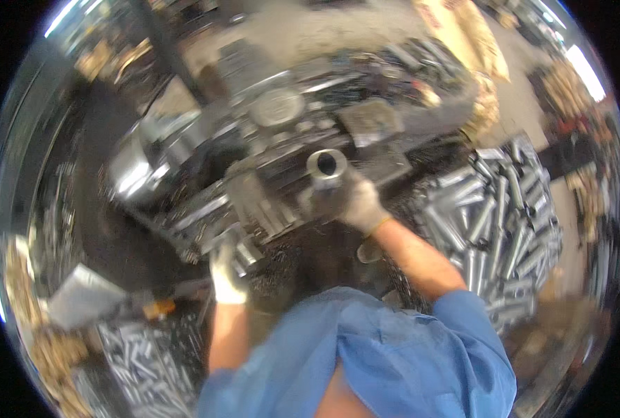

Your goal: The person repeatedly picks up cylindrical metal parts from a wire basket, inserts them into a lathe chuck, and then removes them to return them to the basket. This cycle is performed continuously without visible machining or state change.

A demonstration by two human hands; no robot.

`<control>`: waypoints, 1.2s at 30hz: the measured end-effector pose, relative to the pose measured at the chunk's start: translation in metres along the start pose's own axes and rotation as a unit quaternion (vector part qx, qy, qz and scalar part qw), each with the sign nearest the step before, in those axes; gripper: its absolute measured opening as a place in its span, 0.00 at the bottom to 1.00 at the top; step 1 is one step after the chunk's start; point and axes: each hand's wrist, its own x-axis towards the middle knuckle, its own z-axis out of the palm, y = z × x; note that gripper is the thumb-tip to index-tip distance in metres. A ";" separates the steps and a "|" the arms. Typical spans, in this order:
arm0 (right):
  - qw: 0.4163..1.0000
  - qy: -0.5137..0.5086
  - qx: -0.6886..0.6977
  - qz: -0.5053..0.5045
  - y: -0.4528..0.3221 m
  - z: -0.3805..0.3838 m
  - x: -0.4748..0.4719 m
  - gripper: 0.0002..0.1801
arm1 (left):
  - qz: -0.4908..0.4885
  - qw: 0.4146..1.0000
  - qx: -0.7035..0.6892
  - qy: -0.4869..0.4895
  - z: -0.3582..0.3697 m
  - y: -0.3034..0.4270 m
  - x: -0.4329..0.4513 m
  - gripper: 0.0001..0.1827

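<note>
My gloved right hand (363,205) grips a short metal tube (328,180). Its bright ring-shaped end and dark bore face up toward me. The tube is over the front of a metalworking machine that looks like a lathe (278,167). Lower left, my gloved left hand (228,269) is at a metal fitting (246,252) on the machine's front. Blur hides whether its fingers are closed around that part. Between the hands is a ribbed metal block (263,201) on the machine.
A large heap of shiny metal tubes (493,224) lies to my right. More metal pieces (142,360) fill a container at lower left, near a grey sheet-like box (85,295). Tools and parts clutter the machine's top (383,68). Yellowish sacks (466,42) stand behind it.
</note>
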 end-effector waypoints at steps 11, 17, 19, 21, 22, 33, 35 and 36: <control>0.976 -0.165 -0.055 -0.134 -0.060 0.113 -0.034 0.34 | -0.104 0.961 -0.253 -0.042 -0.016 0.013 0.025 0.27; 0.956 -0.262 0.127 -0.030 -0.067 0.107 0.023 0.37 | 0.032 0.994 -0.034 0.096 -0.052 0.025 0.052 0.38; 0.906 -0.386 0.162 0.054 -0.092 0.087 0.050 0.43 | 0.062 0.983 -0.165 0.047 -0.038 0.039 0.056 0.39; 0.884 -0.450 0.126 -0.011 -0.125 0.084 0.068 0.45 | 0.064 0.936 -0.344 -0.023 -0.012 0.048 0.061 0.40; 0.905 -0.407 0.108 -0.066 -0.143 0.085 0.070 0.46 | 0.023 0.937 -0.350 -0.004 -0.006 0.051 0.061 0.41; 0.868 -0.168 -0.260 -0.387 -0.179 -0.016 0.281 0.44 | 0.080 0.901 0.416 0.092 0.005 0.037 0.122 0.29; 0.756 -0.144 -0.464 -0.438 -0.160 0.016 0.331 0.37 | 0.251 0.900 0.284 0.215 -0.011 0.031 0.099 0.21; 0.713 -0.173 -0.491 -0.470 -0.144 0.030 0.343 0.28 | 0.196 0.921 0.274 0.194 -0.025 0.028 0.081 0.17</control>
